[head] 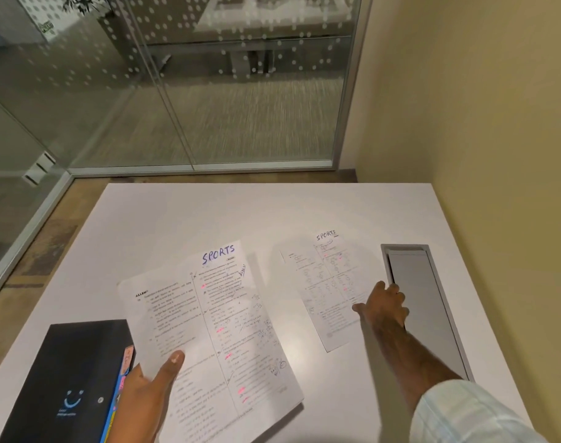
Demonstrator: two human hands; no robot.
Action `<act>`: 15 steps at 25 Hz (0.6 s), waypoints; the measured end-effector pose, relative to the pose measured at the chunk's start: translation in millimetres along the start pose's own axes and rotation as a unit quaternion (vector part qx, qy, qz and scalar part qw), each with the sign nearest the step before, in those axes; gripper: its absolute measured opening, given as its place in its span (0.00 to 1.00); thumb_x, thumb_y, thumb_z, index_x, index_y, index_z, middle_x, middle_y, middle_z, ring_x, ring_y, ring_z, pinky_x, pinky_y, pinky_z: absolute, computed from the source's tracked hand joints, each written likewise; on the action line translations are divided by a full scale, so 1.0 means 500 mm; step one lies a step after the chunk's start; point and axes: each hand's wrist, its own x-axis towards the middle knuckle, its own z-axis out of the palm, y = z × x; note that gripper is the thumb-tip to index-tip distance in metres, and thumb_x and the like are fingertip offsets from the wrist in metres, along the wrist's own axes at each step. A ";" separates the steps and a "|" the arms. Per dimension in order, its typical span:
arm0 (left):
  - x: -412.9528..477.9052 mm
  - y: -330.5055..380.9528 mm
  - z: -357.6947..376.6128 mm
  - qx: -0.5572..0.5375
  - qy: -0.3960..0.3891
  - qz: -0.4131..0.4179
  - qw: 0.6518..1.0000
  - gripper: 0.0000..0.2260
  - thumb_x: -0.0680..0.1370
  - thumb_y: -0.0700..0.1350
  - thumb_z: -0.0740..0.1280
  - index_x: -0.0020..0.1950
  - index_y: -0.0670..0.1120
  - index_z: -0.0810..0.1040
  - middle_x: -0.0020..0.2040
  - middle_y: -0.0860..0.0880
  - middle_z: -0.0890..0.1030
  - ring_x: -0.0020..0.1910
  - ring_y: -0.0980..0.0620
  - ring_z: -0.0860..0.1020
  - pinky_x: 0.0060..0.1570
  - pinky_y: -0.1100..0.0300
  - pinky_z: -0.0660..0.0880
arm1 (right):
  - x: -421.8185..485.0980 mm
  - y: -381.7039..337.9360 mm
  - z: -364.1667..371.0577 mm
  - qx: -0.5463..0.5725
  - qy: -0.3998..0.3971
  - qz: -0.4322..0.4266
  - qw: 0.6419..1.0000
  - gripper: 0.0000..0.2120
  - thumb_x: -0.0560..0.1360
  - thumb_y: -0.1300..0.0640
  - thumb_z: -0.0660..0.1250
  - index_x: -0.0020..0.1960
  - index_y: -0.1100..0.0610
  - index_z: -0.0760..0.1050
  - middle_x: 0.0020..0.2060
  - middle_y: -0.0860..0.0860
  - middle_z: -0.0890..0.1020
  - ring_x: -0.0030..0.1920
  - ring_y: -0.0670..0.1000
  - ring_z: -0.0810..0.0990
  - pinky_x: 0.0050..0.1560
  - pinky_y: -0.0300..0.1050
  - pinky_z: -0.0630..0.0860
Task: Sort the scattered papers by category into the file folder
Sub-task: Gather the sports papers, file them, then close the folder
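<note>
So the left hand [148,388] is pinching the near SPORTS sheet [221,330] at lower centre, thumb on top, right beside the black file folder [65,378] sitting at lower left. The right hand [386,306] is resting on the far SPORTS sheet [327,289] at centre right, fingers fairly straight on its right edge, not gripping. That sheet is lying left of the hand, long axis running up-frame, so I'm guessing it's needing a leftward drag toward the folder.

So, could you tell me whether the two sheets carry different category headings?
No: the large sheet in the left hand and the small sheet by the right hand are both headed SPORTS.
</note>
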 end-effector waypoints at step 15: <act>0.005 0.005 0.009 -0.020 -0.044 0.004 0.999 0.18 0.78 0.48 0.72 0.67 0.50 0.74 0.58 0.46 0.83 0.56 0.41 0.81 0.60 0.35 0.76 | -0.100 0.028 0.029 0.177 -0.050 0.039 0.982 0.26 0.70 0.54 0.77 0.60 0.57 0.66 0.55 0.57 0.80 0.54 0.60 0.82 0.47 0.52 0.80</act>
